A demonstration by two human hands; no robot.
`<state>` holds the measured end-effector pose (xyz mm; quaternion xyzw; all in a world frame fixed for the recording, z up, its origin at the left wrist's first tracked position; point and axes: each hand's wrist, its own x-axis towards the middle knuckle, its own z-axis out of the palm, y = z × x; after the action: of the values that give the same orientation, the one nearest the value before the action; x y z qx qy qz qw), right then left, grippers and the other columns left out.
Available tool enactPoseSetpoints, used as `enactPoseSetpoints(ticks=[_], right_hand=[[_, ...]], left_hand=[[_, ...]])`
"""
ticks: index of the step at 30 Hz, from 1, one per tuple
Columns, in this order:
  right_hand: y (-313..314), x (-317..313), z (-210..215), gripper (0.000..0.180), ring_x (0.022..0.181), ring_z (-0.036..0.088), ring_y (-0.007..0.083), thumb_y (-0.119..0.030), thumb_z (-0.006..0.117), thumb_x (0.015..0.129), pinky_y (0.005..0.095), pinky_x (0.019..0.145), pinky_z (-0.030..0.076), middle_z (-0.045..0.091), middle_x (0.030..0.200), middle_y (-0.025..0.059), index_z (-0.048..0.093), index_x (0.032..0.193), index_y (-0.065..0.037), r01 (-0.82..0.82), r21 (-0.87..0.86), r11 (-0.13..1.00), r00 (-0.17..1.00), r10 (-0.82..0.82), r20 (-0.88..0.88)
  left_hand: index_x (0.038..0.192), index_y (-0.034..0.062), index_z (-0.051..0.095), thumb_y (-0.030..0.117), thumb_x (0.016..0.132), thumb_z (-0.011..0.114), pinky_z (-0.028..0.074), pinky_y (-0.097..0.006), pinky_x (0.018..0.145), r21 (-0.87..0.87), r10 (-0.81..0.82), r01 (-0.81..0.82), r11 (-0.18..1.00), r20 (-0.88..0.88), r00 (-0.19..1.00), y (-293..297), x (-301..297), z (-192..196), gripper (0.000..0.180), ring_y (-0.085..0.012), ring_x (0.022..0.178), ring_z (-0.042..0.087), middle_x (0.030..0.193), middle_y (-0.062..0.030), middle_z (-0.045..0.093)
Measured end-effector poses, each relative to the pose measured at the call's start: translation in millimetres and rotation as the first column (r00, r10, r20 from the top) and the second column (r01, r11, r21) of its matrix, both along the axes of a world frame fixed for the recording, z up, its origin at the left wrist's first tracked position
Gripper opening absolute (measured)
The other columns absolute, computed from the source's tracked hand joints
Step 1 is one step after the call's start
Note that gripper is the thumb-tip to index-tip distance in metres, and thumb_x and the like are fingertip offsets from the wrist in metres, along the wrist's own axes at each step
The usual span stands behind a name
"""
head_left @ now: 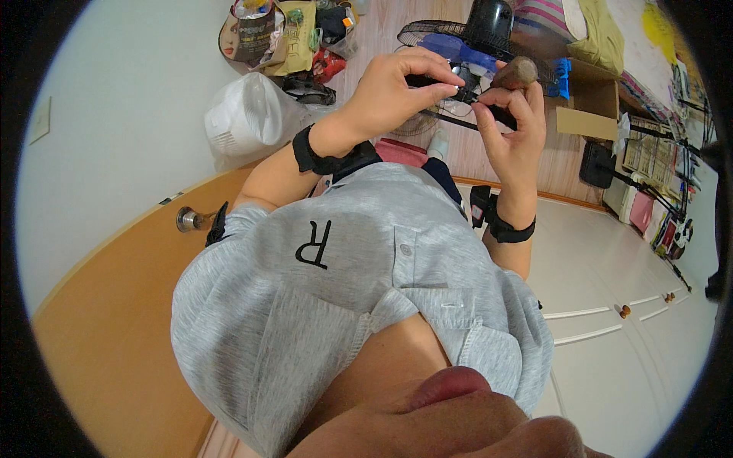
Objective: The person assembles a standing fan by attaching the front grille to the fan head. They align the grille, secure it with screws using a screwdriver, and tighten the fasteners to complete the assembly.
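Both my hands are raised in front of a black fan with blue blades (450,49) and a dark motor housing (489,23). The thumb and forefinger of my left hand (389,88) pinch close to a tiny light piece, too small to name. My right hand (515,126) is closed, its curled fingers around a tool with a brown, worn, rounded handle (516,72); the tool's kind is hidden. Its thumb and forefinger come together at small dark parts between the hands. Some of the fan behind my fingers is covered.
A white plastic-covered bundle (248,114) stands by the left wall, near several bags (298,34). An open cardboard box (588,107) sits to the right, beside a cluttered shelf. A wooden door (130,305) is at left, white cabinet doors (603,275) at right.
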<state>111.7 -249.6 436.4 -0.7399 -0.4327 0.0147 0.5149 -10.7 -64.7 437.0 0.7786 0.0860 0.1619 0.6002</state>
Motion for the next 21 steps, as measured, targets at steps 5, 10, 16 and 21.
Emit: enactPoseSetpoints(ticks=[5, 10, 16, 21], right_hand=[[2.3, -4.3, -0.6, 0.019, 0.108, 0.065, 0.0297, -0.009, 0.084, 0.076, 0.0369, 0.089, 0.052, 0.063, 0.116, 0.0162, 0.073, 0.091, -0.006, 0.041, 0.003, 0.999, 0.998, -0.041, 0.047], [4.9, -7.4, -1.1, 0.019, 0.112, 0.062, 0.0307, -0.009, 0.084, 0.077, 0.0375, 0.09, 0.052, 0.062, 0.119, 0.0158, 0.074, 0.092, -0.006, 0.072, 0.056, 0.996, 0.997, -0.07, -0.035], [6.9, -4.4, -3.5, 0.021, 0.112, 0.061, 0.0307, -0.008, 0.085, 0.075, 0.0393, 0.093, 0.051, 0.06, 0.121, 0.0152, 0.074, 0.092, -0.006, 0.072, -0.027, 0.997, 0.995, -0.07, 0.068], [8.3, -10.1, -0.3, 0.021, 0.108, 0.062, 0.0292, -0.008, 0.085, 0.074, 0.0384, 0.091, 0.051, 0.06, 0.12, 0.0157, 0.074, 0.092, -0.006, 0.064, 0.006, 0.998, 0.998, -0.064, -0.026]], left_hand=[[0.106, 0.0025, 0.079, 0.004, 0.088, 0.077, 0.052, -0.027, 0.086, -0.039, -0.01, 0.011, 0.999, 0.009, 1.0, 0.8, 0.8, 0.7, 0.017, -0.0135, 0.096, 0.065, 0.105, -0.0055, 0.07], [0.106, 0.0028, 0.079, 0.004, 0.088, 0.077, 0.052, -0.028, 0.088, -0.044, 0.003, -0.003, 0.999, 0.019, 1.0, 1.3, 2.9, 2.4, 0.018, -0.0138, 0.098, 0.064, 0.105, -0.0053, 0.07], [0.106, 0.0031, 0.079, 0.004, 0.088, 0.077, 0.052, -0.028, 0.089, -0.036, 0.001, 0.001, 0.999, 0.031, 1.0, 3.5, 0.8, -0.6, 0.018, -0.0142, 0.1, 0.065, 0.106, -0.0054, 0.07], [0.106, 0.0031, 0.079, 0.004, 0.088, 0.077, 0.052, -0.028, 0.089, -0.095, 0.021, -0.018, 0.995, 0.032, 0.999, 3.6, 0.3, -2.5, 0.018, -0.0141, 0.1, 0.065, 0.106, -0.0055, 0.07]])
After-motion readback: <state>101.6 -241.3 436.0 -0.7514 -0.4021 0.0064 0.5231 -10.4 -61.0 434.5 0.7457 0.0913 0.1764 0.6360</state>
